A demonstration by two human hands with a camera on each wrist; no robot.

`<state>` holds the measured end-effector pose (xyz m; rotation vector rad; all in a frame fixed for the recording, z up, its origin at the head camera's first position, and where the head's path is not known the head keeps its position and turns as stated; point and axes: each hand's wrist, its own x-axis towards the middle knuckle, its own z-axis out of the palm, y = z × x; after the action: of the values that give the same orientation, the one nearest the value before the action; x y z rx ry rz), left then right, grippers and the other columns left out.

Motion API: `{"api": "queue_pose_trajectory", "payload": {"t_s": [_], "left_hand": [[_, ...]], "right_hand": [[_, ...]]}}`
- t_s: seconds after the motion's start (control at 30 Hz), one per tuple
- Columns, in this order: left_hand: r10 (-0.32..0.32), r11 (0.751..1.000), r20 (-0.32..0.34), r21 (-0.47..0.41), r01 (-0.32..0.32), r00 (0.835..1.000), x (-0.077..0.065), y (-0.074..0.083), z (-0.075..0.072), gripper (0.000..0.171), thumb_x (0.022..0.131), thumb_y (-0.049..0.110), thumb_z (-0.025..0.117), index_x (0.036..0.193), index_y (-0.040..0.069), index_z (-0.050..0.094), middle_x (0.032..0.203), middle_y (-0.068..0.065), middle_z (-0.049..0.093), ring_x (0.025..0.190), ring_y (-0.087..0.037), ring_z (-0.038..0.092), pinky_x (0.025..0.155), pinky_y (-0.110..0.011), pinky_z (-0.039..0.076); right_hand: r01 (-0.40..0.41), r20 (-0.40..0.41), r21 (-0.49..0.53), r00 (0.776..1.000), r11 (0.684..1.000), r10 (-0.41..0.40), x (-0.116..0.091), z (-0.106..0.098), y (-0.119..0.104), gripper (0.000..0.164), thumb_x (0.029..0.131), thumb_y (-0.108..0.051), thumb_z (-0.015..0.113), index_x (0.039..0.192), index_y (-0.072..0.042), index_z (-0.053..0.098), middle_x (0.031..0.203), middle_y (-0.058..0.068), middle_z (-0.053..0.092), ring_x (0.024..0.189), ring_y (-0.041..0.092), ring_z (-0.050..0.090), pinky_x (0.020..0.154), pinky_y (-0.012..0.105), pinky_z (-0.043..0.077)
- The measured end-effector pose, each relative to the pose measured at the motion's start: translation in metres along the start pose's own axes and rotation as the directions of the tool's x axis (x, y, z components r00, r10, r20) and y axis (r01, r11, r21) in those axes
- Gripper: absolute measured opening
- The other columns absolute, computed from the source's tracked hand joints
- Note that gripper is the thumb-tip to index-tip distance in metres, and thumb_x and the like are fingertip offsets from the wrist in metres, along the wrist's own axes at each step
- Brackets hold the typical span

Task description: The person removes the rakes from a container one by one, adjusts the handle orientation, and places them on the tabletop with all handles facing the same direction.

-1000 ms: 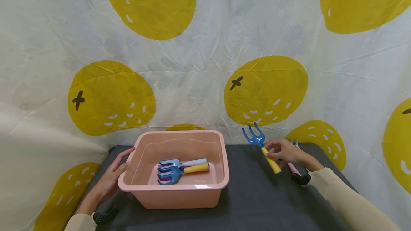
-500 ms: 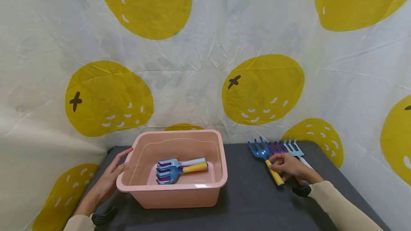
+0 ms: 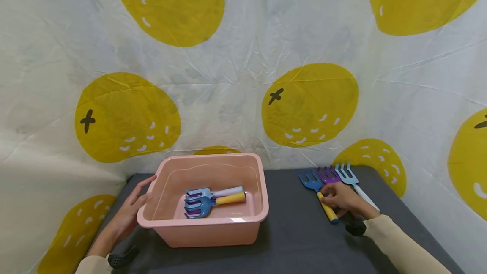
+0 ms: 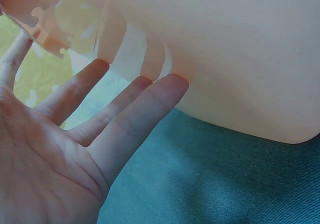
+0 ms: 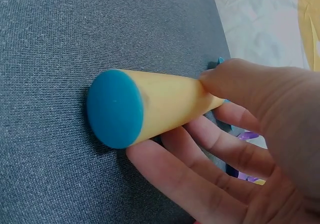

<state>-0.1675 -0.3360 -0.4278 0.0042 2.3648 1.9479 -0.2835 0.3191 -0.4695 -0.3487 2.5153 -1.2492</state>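
Observation:
My right hand (image 3: 341, 201) pinches the yellow handle (image 5: 170, 96) of a blue hand fork (image 3: 312, 182) lying on the dark cloth, its tines toward the back wall. Thumb and fingers sit on either side of the handle, whose blue end cap faces the right wrist camera. To its right lie a purple fork (image 3: 329, 176), its handle hidden by my hand, and a light blue fork (image 3: 347, 176) with a white handle. My left hand (image 3: 128, 211) rests its straight fingers against the left side of a pink basin (image 3: 201, 223).
Inside the basin lie a blue fork (image 3: 201, 207) with a yellow handle, a light blue fork (image 3: 228, 192) and purple tines (image 3: 195, 212) partly covered by them. A white curtain (image 3: 243, 117) with yellow fruit prints hangs right behind the dark table (image 3: 293, 231).
My right hand has lowered the blue fork from in the air onto the cloth, beside the purple and light blue forks. The left hand stays at the basin.

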Motion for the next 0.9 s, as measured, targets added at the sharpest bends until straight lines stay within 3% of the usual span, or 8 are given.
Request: {"api": "queue_pose_trajectory", "payload": {"t_s": [0.33, 0.57, 0.73, 0.9], "left_hand": [[0.002, 1.0, 0.012, -0.003, -0.002, 1.0, -0.002, -0.001, 0.0, 0.058, 0.111, 0.033, 0.043, 0.163, 0.027, 0.017, 0.169, -0.02, 0.004, 0.136, -0.051, 0.037, 0.097, -0.064, 0.051], [-0.008, 1.0, 0.01, -0.004, 0.008, 1.0, -0.001, -0.001, -0.001, 0.059, 0.111, 0.034, 0.044, 0.163, 0.028, 0.017, 0.169, -0.02, 0.004, 0.136, -0.051, 0.038, 0.096, -0.062, 0.052], [0.017, 1.0, 0.013, 0.006, -0.017, 1.0, -0.001, 0.0, 0.0, 0.059, 0.111, 0.033, 0.044, 0.163, 0.028, 0.018, 0.169, -0.02, 0.005, 0.137, -0.051, 0.036, 0.097, -0.063, 0.051], [0.04, 0.999, 0.026, 0.015, -0.041, 0.999, -0.003, -0.003, 0.0, 0.058, 0.111, 0.032, 0.044, 0.162, 0.029, 0.019, 0.169, -0.018, 0.006, 0.137, -0.049, 0.036, 0.098, -0.065, 0.05]], "right_hand": [[-0.025, -0.014, 0.002, 1.0, 1.0, 0.025, -0.002, 0.003, 0.001, 0.035, 0.096, -0.014, 0.073, 0.123, 0.006, 0.061, 0.083, 0.012, 0.062, 0.072, 0.028, 0.063, 0.054, 0.046, 0.06], [0.004, 0.037, -0.047, 0.999, 0.999, -0.002, 0.001, -0.003, -0.002, 0.035, 0.097, -0.013, 0.072, 0.122, 0.007, 0.061, 0.085, 0.012, 0.063, 0.071, 0.027, 0.064, 0.052, 0.047, 0.06], [0.068, 0.112, -0.162, 0.992, 0.985, -0.05, 0.008, -0.018, -0.023, 0.037, 0.097, -0.012, 0.07, 0.125, 0.008, 0.057, 0.089, 0.013, 0.068, 0.067, 0.031, 0.068, 0.05, 0.045, 0.059], [0.153, 0.164, -0.253, 0.98, 0.955, -0.113, 0.016, -0.031, -0.059, 0.039, 0.098, -0.013, 0.07, 0.129, 0.006, 0.056, 0.082, 0.014, 0.068, 0.061, 0.033, 0.067, 0.049, 0.045, 0.058]]}}
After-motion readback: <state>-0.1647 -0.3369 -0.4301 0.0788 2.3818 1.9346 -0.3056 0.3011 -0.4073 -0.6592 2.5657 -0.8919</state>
